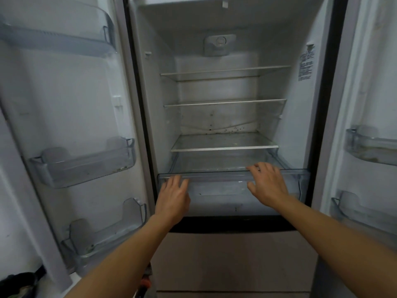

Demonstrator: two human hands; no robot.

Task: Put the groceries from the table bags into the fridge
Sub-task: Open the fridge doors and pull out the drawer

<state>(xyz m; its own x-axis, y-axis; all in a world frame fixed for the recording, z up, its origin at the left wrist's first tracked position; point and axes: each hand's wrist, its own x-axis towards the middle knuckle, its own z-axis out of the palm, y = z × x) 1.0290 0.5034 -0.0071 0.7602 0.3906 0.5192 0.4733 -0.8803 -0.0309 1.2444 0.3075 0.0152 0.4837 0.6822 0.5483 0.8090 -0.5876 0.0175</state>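
The fridge (217,46) stands open in front of me, both doors swung wide, its glass shelves (223,147) bare. At the bottom of the compartment a clear plastic crisper drawer (214,175) sticks out a little. My left hand (173,196) reaches to the drawer's front rim at its left end, fingers straight. At the rim's right part my right hand (268,183) lies with spread fingers over the edge. Neither hand holds anything. No groceries or bags are in view.
The left door (64,104) carries three clear bins, the lowest (103,239) near my left forearm. The right door has two bins (371,145). Below the compartment is a closed grey freezer drawer (232,261). A dark object lies at the bottom left (19,280).
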